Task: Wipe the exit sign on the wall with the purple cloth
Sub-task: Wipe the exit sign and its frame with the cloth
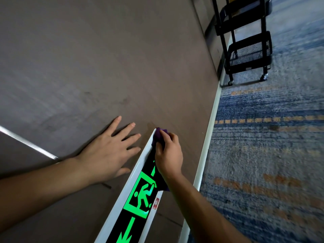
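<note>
The exit sign (140,195) is a long white-framed panel low on the brown wall, black with a glowing green running figure and arrows. My right hand (169,155) is closed on the purple cloth (158,137) and presses it against the sign's far end, near its top corner. A fold of the cloth also hangs below my wrist. My left hand (108,149) lies flat on the wall beside the sign, fingers spread, holding nothing.
A white baseboard (210,130) runs along the foot of the wall. Blue and orange patterned carpet (271,146) covers the floor to the right. A black wheeled mesh cart (245,41) stands against the wall farther along.
</note>
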